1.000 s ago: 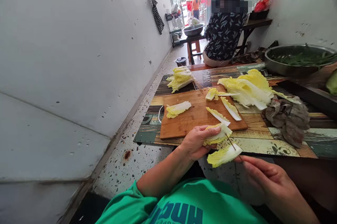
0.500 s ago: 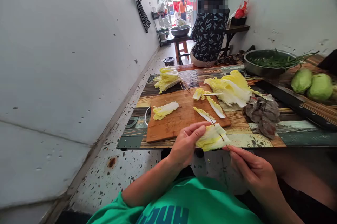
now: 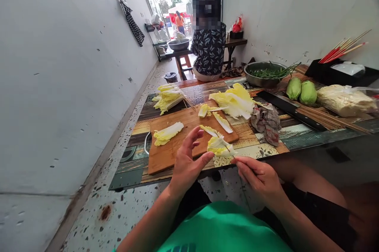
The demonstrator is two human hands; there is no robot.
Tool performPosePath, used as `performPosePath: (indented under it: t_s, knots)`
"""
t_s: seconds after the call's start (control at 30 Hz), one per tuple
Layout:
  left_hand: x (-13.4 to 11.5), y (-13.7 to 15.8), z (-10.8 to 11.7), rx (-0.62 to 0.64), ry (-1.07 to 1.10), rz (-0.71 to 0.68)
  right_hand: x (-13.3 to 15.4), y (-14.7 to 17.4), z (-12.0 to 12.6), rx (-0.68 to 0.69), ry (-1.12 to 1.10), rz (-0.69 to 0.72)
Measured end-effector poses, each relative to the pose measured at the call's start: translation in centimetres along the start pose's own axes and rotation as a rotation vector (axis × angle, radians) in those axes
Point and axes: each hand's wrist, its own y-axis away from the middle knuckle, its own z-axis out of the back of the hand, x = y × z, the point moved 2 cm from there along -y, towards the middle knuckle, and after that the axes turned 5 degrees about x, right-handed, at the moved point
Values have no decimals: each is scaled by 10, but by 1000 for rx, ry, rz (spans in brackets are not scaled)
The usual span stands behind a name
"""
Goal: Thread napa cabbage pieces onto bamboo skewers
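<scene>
My right hand (image 3: 256, 173) pinches the lower end of a thin wooden skewer (image 3: 233, 158). A pale yellow napa cabbage piece (image 3: 218, 148) is threaded on that skewer, above the table's front edge. My left hand (image 3: 188, 159) is open just left of the cabbage piece, thumb and fingers apart; whether the thumb tip touches the leaf I cannot tell. Behind the hands lies a wooden cutting board (image 3: 174, 157). On it are a folded cabbage piece (image 3: 168, 133) at the left, and cut strips (image 3: 222, 122) and a small chunk (image 3: 203, 111) at the right.
Skewered cabbage (image 3: 166, 99) is piled behind the board, loose cabbage leaves (image 3: 233, 100) to its right. Further right are a crumpled cloth (image 3: 266, 124), a large knife (image 3: 291, 111), bare skewers (image 3: 328, 120), green squashes (image 3: 308, 92) and a metal bowl (image 3: 251, 79) of greens. A person (image 3: 209, 53) sits beyond.
My left hand has let go of the cabbage piece and opened its fingers. My right hand still holds the skewer. The view has swung right, showing more of the table's right side.
</scene>
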Motion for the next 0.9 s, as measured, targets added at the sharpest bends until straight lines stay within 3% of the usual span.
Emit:
performPosePath:
  t_s: [0.1, 0.17, 0.23, 0.33, 0.47, 0.9]
  knots:
    - [-10, -7, 3, 227, 9, 40, 5, 2, 6, 55, 45, 62]
    - [-14, -7, 0, 398, 88, 171, 6, 3, 10, 83, 61, 94]
    - [-13, -4, -6, 478, 185, 315, 4, 4, 11, 105, 69, 112]
    - [-10, 1, -16, 451, 260, 448, -2, 6, 8, 123, 80, 128]
    - [-6, 3, -24, 425, 259, 508, -6, 8, 3, 118, 102, 148]
    - [-5, 4, -18, 417, 304, 458, -7, 19, 8, 112, 190, 244]
